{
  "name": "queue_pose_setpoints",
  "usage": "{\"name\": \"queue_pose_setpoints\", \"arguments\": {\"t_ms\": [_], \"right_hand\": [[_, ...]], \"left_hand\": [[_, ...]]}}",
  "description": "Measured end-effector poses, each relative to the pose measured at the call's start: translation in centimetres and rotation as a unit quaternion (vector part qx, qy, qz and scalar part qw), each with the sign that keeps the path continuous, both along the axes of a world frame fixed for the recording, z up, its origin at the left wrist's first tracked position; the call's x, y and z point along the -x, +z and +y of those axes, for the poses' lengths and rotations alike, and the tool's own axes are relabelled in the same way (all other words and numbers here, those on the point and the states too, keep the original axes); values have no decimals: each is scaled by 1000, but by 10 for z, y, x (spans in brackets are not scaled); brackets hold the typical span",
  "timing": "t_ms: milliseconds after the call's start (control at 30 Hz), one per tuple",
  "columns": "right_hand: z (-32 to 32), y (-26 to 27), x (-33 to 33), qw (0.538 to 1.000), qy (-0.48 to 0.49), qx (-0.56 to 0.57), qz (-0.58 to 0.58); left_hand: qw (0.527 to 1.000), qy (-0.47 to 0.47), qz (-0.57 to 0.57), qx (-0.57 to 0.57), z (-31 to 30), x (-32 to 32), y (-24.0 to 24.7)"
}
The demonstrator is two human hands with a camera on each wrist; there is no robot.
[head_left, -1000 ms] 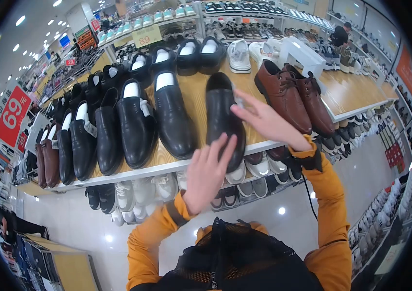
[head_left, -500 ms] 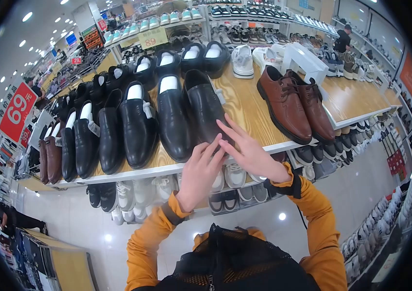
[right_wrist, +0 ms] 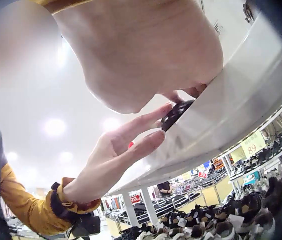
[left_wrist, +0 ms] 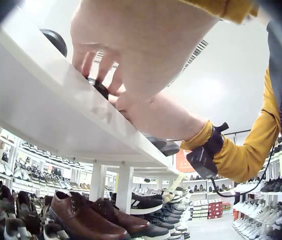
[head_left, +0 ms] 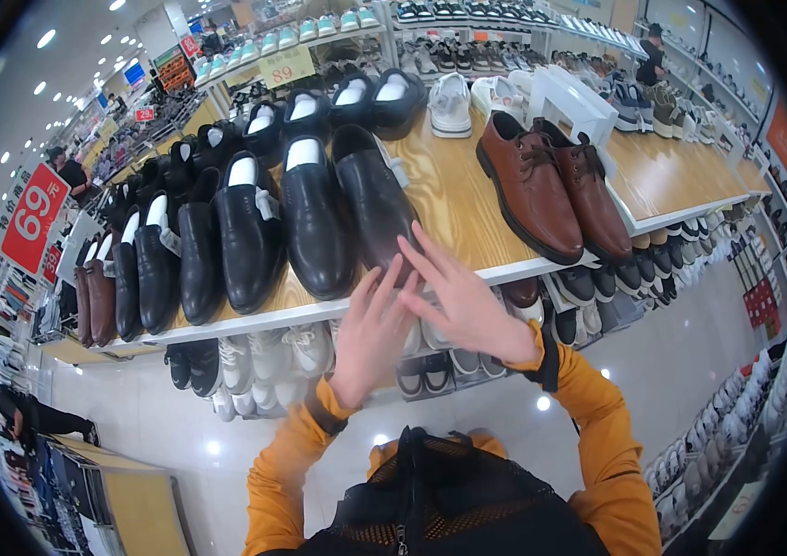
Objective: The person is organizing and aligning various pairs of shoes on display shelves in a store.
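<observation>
A black leather loafer [head_left: 377, 206] stands toe-forward on the wooden display shelf [head_left: 449, 199], close beside its matching loafer [head_left: 315, 222]. A white tag hangs at its right side. My left hand [head_left: 370, 329] has its fingers stretched to the front of the toe. From the right, my right hand [head_left: 458, 301] reaches the same toe with fingers extended, the two hands' fingertips nearly meeting there. In the right wrist view, the dark toe [right_wrist: 176, 115] shows at the shelf edge, between the left hand's fingers [right_wrist: 146, 120] and the right hand.
Brown lace-up shoes [head_left: 542, 199] stand to the right, near a white stand [head_left: 579, 102]. More black loafers [head_left: 250, 241] line the shelf to the left. Sneakers [head_left: 305, 345] fill a rack underneath. A red 69 price sign [head_left: 34, 215] stands at far left.
The loafer has shifted left, against its mate, closing the gap between them. My right hand has dropped from the shoe's side near the opening to its toe; my left hand stays by the toe.
</observation>
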State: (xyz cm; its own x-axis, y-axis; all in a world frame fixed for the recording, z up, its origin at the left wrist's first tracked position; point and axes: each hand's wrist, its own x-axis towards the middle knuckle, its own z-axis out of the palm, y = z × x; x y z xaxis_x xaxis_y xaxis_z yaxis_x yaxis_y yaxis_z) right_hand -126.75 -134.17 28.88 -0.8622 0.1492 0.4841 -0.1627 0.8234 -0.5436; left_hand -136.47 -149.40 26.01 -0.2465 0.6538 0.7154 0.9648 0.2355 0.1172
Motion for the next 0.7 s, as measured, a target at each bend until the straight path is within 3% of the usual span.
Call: {"name": "queue_pose_setpoints", "arguments": {"t_ms": [67,133,200,267,300,333,367,400,433,467,500,533,600,633,667,700], "right_hand": [[-4,-14,-21,999,-5,-36,14],[4,-41,-45,992,87,-75,44],[8,-88,-71,996,66,-31,51],[18,-138,-94,994,-19,88,-53],[30,-164,-100,994,-13,90,-55],[45,-189,-105,942,-93,290,-138],[57,-208,-106,837,-168,473,-217],[67,-220,-102,838,-160,472,-221],[77,-231,-98,804,-169,545,-168],[86,-238,-95,762,-178,613,-113],[93,-241,-88,759,-173,617,-115],[97,-239,-82,760,-169,617,-113],[104,-233,-69,649,-90,746,-117],[108,-230,-61,644,-66,751,-129],[113,-233,-55,645,-63,750,-130],[118,-240,-49,626,-36,767,-133]], "left_hand": [[997,-37,-60,20,-8,-12,-11],[994,-74,-83,14,-12,-23,-39],[989,-107,-105,7,-14,-36,-70],[966,-149,-199,65,-13,-52,-98],[956,-147,-242,80,-10,-55,-115],[957,-141,-242,80,-2,-57,-129],[936,-109,-315,114,6,-60,-141],[909,-76,-384,146,16,-63,-154],[910,-68,-382,144,29,-63,-169],[871,-60,-472,126,45,-62,-185],[823,-54,-556,106,60,-61,-197],[825,-52,-553,105,76,-58,-206],[796,-54,-603,-8,107,-57,-209],[827,-53,-560,-22,120,-60,-206],[828,-51,-558,-24,129,-58,-206],[871,-55,-487,29,136,-56,-209]]}}
